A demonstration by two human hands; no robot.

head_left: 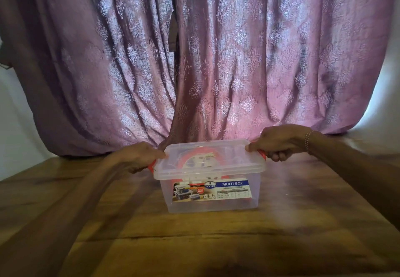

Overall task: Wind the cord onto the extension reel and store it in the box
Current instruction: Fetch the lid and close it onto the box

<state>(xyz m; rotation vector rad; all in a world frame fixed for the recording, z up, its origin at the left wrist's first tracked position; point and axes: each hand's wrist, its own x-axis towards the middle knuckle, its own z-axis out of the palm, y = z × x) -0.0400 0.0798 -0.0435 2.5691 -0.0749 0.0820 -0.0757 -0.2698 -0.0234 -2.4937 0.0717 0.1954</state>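
Two hands are working at the ends of a clear plastic storage box point(207, 192) with a clear lid point(207, 157) and red clip latches, sitting on the brown wooden table point(194, 244) in front of a mauve patterned curtain point(194, 49). The left hand point(138, 157) is curling over the near-left end of the lid, thumb on top and fingers wrapped down around the red latch point(152, 166) below it; the right hand point(279, 142) is doing the same at the opposite end, thumb pressing the lid edge, fingers closing under the other red latch point(262, 155). Between the two hands, inside the box and under the lid, the red-and-white extension reel point(200, 160) is lying, blurred through the plastic; I cannot tell whether all the cord is wound on. Judging from this, the storing step is nearly finishing: the reel is in, the lid is on, and the hands seem to be snapping the latches. The next move likely calls for even downward pressure at both ends until each clip seats. The box's long axis is running from hand to hand, its labelled side facing the person.
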